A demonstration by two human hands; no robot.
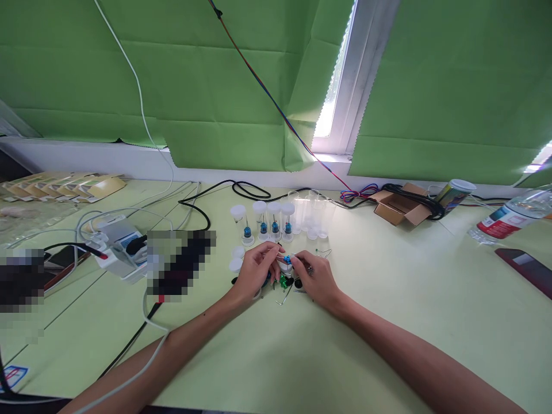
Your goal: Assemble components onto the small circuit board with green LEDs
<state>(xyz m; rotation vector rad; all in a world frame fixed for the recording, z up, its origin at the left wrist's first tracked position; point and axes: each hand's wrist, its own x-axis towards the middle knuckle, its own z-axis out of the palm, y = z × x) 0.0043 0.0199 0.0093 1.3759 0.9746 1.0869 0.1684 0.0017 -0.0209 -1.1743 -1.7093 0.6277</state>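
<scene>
Over the middle of the table, my left hand and my right hand meet around a small blue metal part. The fingertips of both hands pinch it, and a thin rod seems to run from it toward my left fingers. Below the hands lie a green metal part, a round black piece and a bent thin metal key. Just behind stand several clear tubes with white caps, one of them a tube holding a blue part. Small pieces under my palms are partly hidden.
Empty-looking clear tubes stand behind my right hand. A white power strip with cables is at left. Toward the back right are a small cardboard box, a can, a plastic bottle and a phone.
</scene>
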